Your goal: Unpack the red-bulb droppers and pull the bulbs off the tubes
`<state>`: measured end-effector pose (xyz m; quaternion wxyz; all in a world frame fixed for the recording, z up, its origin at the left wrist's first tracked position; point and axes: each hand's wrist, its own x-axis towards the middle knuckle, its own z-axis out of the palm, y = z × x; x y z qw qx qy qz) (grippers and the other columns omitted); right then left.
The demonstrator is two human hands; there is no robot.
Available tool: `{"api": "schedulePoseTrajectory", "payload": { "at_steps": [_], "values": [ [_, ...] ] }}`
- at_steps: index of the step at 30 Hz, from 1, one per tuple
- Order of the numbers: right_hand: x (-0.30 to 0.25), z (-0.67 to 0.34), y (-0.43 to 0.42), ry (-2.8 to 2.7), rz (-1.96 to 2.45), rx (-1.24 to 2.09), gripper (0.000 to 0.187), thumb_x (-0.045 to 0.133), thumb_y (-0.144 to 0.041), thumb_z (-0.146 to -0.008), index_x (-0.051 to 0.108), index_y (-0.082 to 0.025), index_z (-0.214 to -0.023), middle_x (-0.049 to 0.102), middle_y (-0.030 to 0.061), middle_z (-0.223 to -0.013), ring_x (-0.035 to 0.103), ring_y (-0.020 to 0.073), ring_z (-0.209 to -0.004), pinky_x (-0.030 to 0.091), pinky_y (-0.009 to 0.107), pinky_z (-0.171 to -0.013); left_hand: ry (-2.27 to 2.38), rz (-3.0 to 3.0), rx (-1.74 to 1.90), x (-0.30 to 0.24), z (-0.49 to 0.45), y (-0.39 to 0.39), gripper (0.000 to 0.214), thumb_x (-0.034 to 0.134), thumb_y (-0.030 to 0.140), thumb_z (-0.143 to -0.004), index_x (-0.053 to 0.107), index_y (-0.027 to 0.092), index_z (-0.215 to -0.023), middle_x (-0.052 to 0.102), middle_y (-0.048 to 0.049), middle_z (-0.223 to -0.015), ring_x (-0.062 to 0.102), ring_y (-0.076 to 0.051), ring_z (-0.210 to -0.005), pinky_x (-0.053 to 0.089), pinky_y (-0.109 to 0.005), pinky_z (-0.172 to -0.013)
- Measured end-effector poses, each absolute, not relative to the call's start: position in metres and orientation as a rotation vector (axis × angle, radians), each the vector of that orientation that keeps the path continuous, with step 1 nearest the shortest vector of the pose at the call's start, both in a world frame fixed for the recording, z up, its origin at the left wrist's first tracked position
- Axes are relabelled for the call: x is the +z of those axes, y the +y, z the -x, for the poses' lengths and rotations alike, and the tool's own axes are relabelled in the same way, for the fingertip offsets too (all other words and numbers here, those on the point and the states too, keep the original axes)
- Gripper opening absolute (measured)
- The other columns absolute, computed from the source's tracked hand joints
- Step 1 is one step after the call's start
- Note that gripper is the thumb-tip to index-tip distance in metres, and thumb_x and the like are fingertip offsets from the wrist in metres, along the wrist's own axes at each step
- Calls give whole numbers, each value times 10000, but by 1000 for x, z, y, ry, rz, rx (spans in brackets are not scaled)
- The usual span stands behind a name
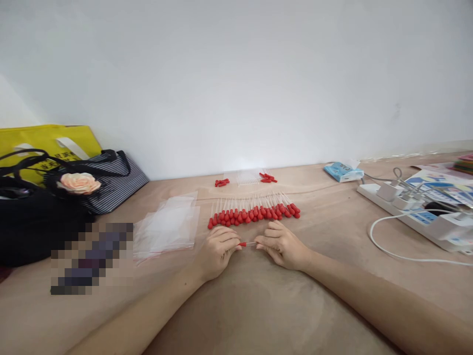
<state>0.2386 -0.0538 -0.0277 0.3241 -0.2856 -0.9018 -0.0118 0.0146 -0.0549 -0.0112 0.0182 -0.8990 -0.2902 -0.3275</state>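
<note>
My left hand (pixel 219 250) pinches a red rubber bulb (pixel 243 244), its tip showing past the fingers. A thin clear dropper tube (pixel 252 243) runs from the bulb to my right hand (pixel 281 246), whose fingers are closed on its other end. How deep the tube sits in the bulb cannot be made out. Just beyond both hands lies a row of droppers (pixel 254 213), red bulbs toward me and clear tubes pointing to the wall. Farther back are more clear tubes (pixel 248 178), between a small pile of red bulbs (pixel 222 183) and another red pile (pixel 268 177).
Clear plastic bags (pixel 168 227) lie left of the droppers. Farther left are a blurred dark object (pixel 92 261), a striped bag (pixel 121 182) and a yellow bag (pixel 79 138). On the right are a tissue pack (pixel 342 171) and a power strip (pixel 410 212) with cables.
</note>
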Motion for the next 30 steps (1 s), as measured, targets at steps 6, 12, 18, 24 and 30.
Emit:
{"api": "schedulePoseTrajectory", "payload": {
  "at_steps": [6,12,18,24,30],
  "values": [
    [-32,-251,-50,-2216,962,52,272,375,-257,-866,613,-169,-965,550,50,-700,460,133,-639,390,277,-627,-1214,2704,-1078,-12,2,-53,173,419,219,-840,586,175,-847,561,-47,-839,545,-133,-781,465,-267,-710],
    [-39,-252,-49,-2147,953,102,302,359,-185,-852,560,-173,-1077,488,53,-761,497,125,-659,442,248,-586,-1429,2612,-1017,-15,0,-54,249,383,192,-821,537,150,-1012,475,-49,-851,521,-122,-699,465,-258,-661],
    [-42,-254,-47,-2157,933,21,275,363,-90,-799,577,-167,-953,505,72,-848,522,137,-730,469,272,-654,-1478,2618,-1013,-13,0,-55,121,419,162,-788,505,177,-871,511,-8,-762,509,-114,-654,448,-246,-633],
    [-40,-250,-49,-2163,1006,16,254,372,-35,-742,574,-154,-839,500,76,-854,521,143,-747,468,280,-673,-1416,2593,-1033,-15,-1,-49,99,446,177,-793,531,170,-741,520,-12,-749,511,-104,-635,446,-233,-605],
    [-32,-246,-54,-2182,996,166,161,427,-120,-768,580,-160,-803,492,64,-848,516,122,-701,465,260,-645,-1287,2656,-1028,-13,2,-54,170,452,241,-813,580,169,-898,576,-46,-838,574,-118,-705,489,-245,-648]
  ]
}}
